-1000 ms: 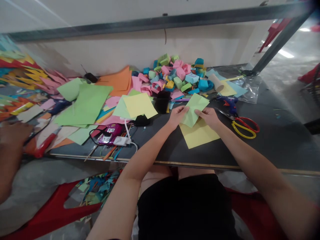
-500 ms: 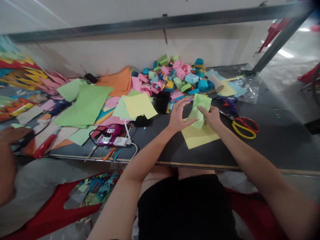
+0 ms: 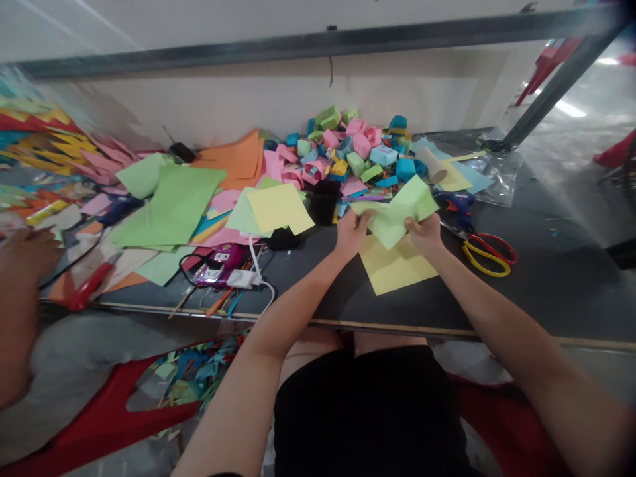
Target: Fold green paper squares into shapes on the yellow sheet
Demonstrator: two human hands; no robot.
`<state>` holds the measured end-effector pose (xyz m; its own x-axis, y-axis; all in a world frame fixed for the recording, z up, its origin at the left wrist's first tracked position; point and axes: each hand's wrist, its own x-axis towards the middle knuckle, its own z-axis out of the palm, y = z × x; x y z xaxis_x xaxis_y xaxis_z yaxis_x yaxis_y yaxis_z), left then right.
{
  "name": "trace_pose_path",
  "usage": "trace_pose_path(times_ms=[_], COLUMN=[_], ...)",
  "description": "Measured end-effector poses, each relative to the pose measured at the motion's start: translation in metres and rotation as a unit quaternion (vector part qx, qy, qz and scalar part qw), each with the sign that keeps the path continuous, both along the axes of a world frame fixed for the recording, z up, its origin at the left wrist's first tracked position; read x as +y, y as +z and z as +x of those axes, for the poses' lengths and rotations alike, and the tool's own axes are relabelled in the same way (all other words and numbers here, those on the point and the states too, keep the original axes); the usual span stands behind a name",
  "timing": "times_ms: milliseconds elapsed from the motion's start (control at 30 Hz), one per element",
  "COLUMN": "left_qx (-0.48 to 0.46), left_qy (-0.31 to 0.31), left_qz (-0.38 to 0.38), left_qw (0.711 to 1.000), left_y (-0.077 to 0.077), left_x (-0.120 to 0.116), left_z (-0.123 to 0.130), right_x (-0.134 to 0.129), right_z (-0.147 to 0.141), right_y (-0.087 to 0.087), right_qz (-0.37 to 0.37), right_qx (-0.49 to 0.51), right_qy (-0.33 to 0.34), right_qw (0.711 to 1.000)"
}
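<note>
A creased light green paper (image 3: 397, 215) is spread between my two hands, above the dark table. My left hand (image 3: 352, 232) pinches its left end, and my right hand (image 3: 425, 233) grips its right side. Under it a yellow sheet (image 3: 395, 268) lies flat on the table, partly covered by the green paper and my right hand. Scissors (image 3: 487, 255) with red and yellow handles rest to the right of my right hand, beside a blue glue gun (image 3: 457, 207).
Folded paper pieces (image 3: 355, 149) are heaped at the back. Coloured sheets (image 3: 183, 205), a purple power strip (image 3: 221, 265) and a black phone (image 3: 324, 201) lie to the left. Another person's hand (image 3: 32, 255) is at the far left, near a red-handled tool (image 3: 92, 285).
My left hand has closed on the green paper, which is now opened out wider between both hands. At the far left, the other person's hand has moved and no longer holds the dark object.
</note>
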<state>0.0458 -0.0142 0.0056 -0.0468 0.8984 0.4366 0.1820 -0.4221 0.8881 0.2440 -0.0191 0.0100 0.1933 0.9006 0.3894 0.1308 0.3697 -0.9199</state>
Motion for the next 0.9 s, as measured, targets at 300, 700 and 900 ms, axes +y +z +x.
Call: trace_pose_path(times_ms=[300, 700, 900], left_qx=[-0.24, -0.216, -0.112], left_qy=[0.043, 0.036, -0.149], left_qz=[-0.17, -0.217, -0.222], left_qw=[0.955, 0.951, 0.957], left_y=[-0.001, 0.018, 0.018], left_x=[0.01, 0.009, 0.01], left_z=[-0.002, -0.008, -0.017], right_x=[-0.006, 0.0, 0.007], right_z=[-0.007, 0.0, 0.011], right_y=[0.003, 0.002, 0.005], right_qz=[-0.094, -0.074, -0.009], right_qx=[0.002, -0.03, 0.001], right_qy=[0.048, -0.044, -0.087], right_qw=[0.994, 0.996, 0.996])
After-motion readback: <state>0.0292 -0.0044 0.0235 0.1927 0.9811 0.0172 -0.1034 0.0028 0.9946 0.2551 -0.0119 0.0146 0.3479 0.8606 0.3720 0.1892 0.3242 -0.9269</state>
